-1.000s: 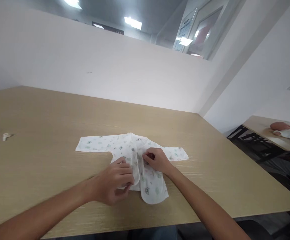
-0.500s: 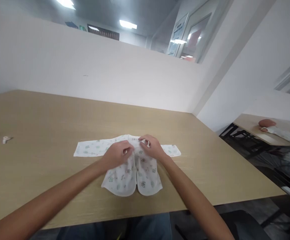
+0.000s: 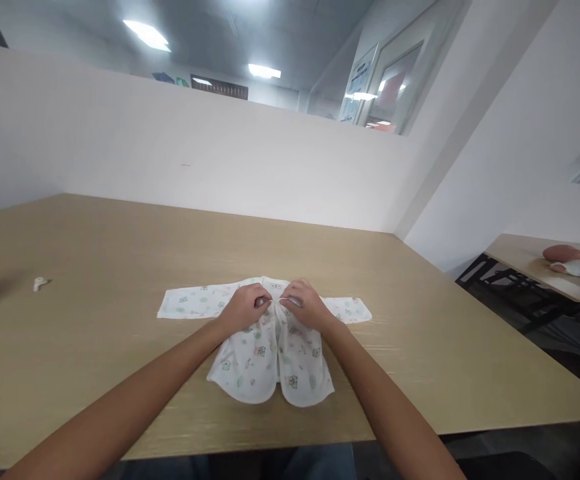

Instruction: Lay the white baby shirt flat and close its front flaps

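Note:
A small white long-sleeved shirt (image 3: 250, 373) with a print of little animals and leaves lies on the table, open down its front. Both sleeves stretch out sideways and the neckline points away from me. My left hand (image 3: 246, 305) pinches the left front edge just below the collar. On the other side of the opening, my right hand (image 3: 306, 303) pinches the right front edge at the same height. A narrow gap separates the two sets of fingertips. The fastenings along the edges are too small to make out.
The wooden table (image 3: 120, 253) runs back to a white wall (image 3: 270, 173). A small white object (image 3: 40, 284) lies far left. At the right stands another table (image 3: 520, 260), with a co-worker's hand (image 3: 563, 253) and pale cloth on it.
My right hand has come down from the collar and now grips the right front edge. The left hand has shifted slightly up beside it. The view has tilted a little.

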Tool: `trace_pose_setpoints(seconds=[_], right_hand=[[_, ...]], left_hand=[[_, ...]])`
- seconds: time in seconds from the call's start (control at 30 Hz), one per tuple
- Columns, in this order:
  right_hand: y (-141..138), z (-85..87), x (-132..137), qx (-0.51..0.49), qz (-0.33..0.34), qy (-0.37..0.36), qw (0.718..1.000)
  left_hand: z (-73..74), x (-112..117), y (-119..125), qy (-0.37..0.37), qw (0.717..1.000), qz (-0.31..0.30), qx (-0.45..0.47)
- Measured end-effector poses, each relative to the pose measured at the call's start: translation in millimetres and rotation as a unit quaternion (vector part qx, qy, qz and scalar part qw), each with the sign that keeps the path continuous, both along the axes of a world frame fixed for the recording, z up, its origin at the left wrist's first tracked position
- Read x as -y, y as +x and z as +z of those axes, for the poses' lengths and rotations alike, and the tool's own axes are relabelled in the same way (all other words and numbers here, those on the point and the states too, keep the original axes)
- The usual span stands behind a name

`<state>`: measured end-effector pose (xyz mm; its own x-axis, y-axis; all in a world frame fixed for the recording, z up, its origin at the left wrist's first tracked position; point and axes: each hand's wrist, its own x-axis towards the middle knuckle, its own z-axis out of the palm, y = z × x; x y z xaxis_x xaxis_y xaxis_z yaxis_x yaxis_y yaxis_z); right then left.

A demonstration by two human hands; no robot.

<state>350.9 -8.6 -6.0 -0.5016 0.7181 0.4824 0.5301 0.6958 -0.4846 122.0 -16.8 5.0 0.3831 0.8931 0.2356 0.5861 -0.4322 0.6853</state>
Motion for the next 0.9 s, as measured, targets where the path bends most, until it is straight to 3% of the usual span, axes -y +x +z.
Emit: trace_pose_setpoints(seconds=[0.1, 0.23, 0.5, 0.77, 0.9], right_hand=[[-9, 3.3, 2, -0.009, 0.01, -0.016, 1.0], [-22, 2.5, 4, -0.019, -0.027, -0.054, 0.998], [-32, -6.3, 2, -0.153, -0.077, -0.133, 0.976], [-39, -11.9, 0, -0.138, -0.083, -0.053, 0.986], [-40, -13.7, -1, -0.143, -0.084, -0.048, 0.985]], left_hand=[[-0.2, -5, -1, -0.035, 0.999, -0.005, 0.031], [-3.1, -12, -7, -0.093, 0.993, -0.017, 0.071], [-6.5, -18, -13, -0.155, 0.982, -0.033, 0.102], [-7.8, -23, -12, -0.16, 0.978, -0.032, 0.128], [-7.8, -22, -13, -0.173, 0.972, -0.049, 0.148]])
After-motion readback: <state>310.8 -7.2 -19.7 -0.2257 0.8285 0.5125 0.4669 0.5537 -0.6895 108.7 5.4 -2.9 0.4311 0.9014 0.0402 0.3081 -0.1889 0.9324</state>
